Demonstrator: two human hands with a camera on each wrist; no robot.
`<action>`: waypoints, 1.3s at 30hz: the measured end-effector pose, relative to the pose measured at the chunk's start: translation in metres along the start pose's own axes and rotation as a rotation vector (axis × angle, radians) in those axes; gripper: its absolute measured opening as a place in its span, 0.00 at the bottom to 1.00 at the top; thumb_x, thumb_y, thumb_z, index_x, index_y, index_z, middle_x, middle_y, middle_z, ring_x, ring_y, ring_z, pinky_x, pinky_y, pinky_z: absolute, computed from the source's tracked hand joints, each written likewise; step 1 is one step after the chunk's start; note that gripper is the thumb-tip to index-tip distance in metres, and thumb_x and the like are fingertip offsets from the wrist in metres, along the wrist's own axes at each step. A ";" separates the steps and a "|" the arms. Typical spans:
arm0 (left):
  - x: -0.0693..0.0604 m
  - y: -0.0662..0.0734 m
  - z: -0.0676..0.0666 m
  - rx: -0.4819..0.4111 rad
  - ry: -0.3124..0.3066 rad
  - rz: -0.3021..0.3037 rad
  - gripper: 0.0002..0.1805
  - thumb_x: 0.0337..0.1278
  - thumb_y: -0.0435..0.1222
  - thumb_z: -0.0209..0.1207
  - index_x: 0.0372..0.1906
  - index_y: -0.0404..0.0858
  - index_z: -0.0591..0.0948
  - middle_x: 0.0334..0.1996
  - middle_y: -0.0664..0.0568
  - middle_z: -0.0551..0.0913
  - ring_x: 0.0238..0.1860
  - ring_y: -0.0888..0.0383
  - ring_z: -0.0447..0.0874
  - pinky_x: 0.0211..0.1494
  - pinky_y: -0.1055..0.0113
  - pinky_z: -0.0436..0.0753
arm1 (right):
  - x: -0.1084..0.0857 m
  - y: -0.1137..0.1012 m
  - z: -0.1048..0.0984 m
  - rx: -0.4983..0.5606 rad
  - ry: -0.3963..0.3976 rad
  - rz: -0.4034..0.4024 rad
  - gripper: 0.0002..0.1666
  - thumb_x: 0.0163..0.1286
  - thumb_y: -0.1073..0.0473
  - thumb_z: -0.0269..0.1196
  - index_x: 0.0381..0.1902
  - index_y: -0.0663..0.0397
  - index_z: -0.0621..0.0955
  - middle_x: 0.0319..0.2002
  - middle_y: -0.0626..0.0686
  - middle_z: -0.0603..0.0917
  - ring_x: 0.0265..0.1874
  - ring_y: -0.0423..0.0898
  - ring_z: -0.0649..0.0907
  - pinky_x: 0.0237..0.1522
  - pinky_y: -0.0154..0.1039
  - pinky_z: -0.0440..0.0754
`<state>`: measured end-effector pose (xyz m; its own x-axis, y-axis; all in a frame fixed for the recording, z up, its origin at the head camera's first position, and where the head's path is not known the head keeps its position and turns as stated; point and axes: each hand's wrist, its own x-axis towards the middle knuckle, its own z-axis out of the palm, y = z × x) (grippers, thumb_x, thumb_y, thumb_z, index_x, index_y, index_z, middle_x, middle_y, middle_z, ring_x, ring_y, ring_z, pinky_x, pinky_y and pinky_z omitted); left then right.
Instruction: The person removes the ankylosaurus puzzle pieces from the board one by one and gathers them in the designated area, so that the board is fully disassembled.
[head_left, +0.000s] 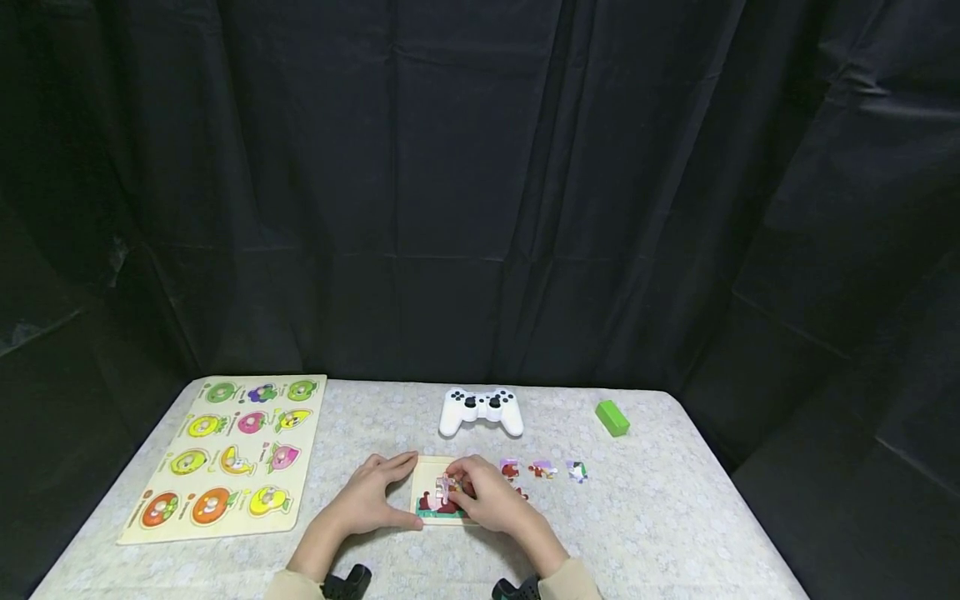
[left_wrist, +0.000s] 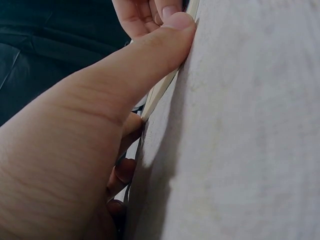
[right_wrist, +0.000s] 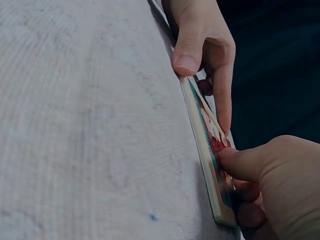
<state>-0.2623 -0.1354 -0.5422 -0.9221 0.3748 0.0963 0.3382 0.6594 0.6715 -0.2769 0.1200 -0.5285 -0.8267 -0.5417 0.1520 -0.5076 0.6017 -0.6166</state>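
Note:
A small wooden jigsaw board (head_left: 424,477) lies on the table with a red, white and green picture partly laid in its frame. My left hand (head_left: 369,496) holds the board's left side, its thumb at the near corner and a finger at the far corner. My right hand (head_left: 489,497) is over the board and pinches a pinkish jigsaw piece (head_left: 444,486) above the picture. In the right wrist view the right thumb (right_wrist: 242,162) is close against the board's surface. Fingers hide the board's right part.
Several loose jigsaw pieces (head_left: 542,469) lie right of the board, one partly behind the right hand. A white game controller (head_left: 481,411) sits beyond it. A green block (head_left: 612,418) stands at the back right, and a large fruit puzzle board (head_left: 252,492) covers the left side.

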 end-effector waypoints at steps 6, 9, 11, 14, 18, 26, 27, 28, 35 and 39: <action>0.001 0.000 0.000 0.004 0.003 0.002 0.60 0.34 0.61 0.83 0.76 0.39 0.76 0.77 0.50 0.74 0.48 0.60 0.69 0.59 0.51 0.76 | 0.000 0.001 0.001 -0.001 0.003 -0.002 0.20 0.69 0.64 0.72 0.56 0.61 0.82 0.36 0.47 0.75 0.34 0.37 0.73 0.37 0.33 0.74; 0.000 0.000 0.000 0.002 0.003 0.007 0.60 0.34 0.61 0.83 0.76 0.39 0.76 0.77 0.50 0.74 0.48 0.60 0.69 0.59 0.52 0.76 | 0.000 0.001 0.000 0.010 0.001 0.007 0.22 0.68 0.64 0.73 0.58 0.60 0.82 0.36 0.47 0.75 0.35 0.37 0.73 0.38 0.33 0.73; 0.000 0.000 0.000 0.002 0.001 0.010 0.60 0.34 0.61 0.83 0.76 0.38 0.75 0.77 0.50 0.74 0.49 0.60 0.69 0.59 0.51 0.76 | 0.000 0.001 -0.001 0.010 0.001 0.010 0.21 0.69 0.63 0.73 0.58 0.59 0.82 0.37 0.46 0.75 0.35 0.37 0.73 0.38 0.33 0.74; 0.000 0.000 -0.001 0.000 -0.001 0.008 0.60 0.35 0.61 0.83 0.76 0.38 0.75 0.77 0.50 0.74 0.49 0.59 0.69 0.60 0.50 0.76 | 0.000 0.001 -0.001 0.000 0.002 0.002 0.21 0.70 0.62 0.73 0.58 0.58 0.82 0.36 0.45 0.75 0.34 0.35 0.72 0.37 0.33 0.73; -0.001 0.001 -0.002 0.009 0.000 0.008 0.60 0.35 0.61 0.83 0.76 0.38 0.75 0.77 0.51 0.74 0.49 0.60 0.69 0.60 0.51 0.76 | 0.001 0.000 -0.001 -0.012 0.007 -0.018 0.20 0.71 0.61 0.73 0.57 0.59 0.83 0.34 0.45 0.75 0.32 0.35 0.72 0.36 0.33 0.73; -0.001 0.002 -0.001 0.027 0.006 0.025 0.60 0.34 0.60 0.84 0.76 0.38 0.75 0.77 0.50 0.74 0.48 0.59 0.69 0.59 0.51 0.77 | 0.000 0.002 0.000 -0.060 0.013 -0.049 0.17 0.74 0.60 0.70 0.57 0.59 0.84 0.42 0.48 0.82 0.35 0.36 0.74 0.40 0.34 0.76; -0.001 0.002 -0.001 0.028 0.007 0.025 0.60 0.34 0.60 0.84 0.76 0.38 0.75 0.77 0.50 0.74 0.48 0.59 0.69 0.58 0.51 0.77 | 0.000 0.002 0.000 -0.064 0.014 -0.051 0.17 0.74 0.59 0.70 0.57 0.59 0.84 0.43 0.48 0.82 0.35 0.36 0.74 0.40 0.34 0.77; -0.001 0.002 -0.001 0.028 0.008 0.024 0.60 0.34 0.60 0.84 0.76 0.38 0.75 0.77 0.50 0.74 0.48 0.59 0.69 0.58 0.51 0.77 | 0.000 0.002 0.000 -0.070 0.018 -0.060 0.17 0.75 0.59 0.69 0.57 0.59 0.84 0.43 0.49 0.83 0.36 0.36 0.75 0.40 0.34 0.77; -0.001 0.002 -0.001 0.020 0.016 0.015 0.60 0.33 0.60 0.84 0.75 0.38 0.76 0.76 0.51 0.75 0.48 0.60 0.70 0.59 0.51 0.77 | 0.000 0.001 0.000 -0.086 0.022 -0.052 0.18 0.76 0.59 0.68 0.59 0.59 0.84 0.48 0.52 0.85 0.42 0.40 0.80 0.47 0.39 0.82; -0.001 0.002 -0.001 0.024 0.020 0.013 0.60 0.33 0.60 0.84 0.75 0.39 0.76 0.76 0.51 0.75 0.48 0.60 0.70 0.58 0.52 0.77 | 0.001 0.000 0.000 -0.088 0.007 -0.031 0.19 0.77 0.57 0.68 0.61 0.60 0.83 0.50 0.53 0.85 0.43 0.40 0.80 0.47 0.39 0.82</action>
<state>-0.2607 -0.1353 -0.5406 -0.9211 0.3706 0.1195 0.3542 0.6700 0.6524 -0.2779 0.1197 -0.5285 -0.8120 -0.5566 0.1757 -0.5519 0.6344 -0.5412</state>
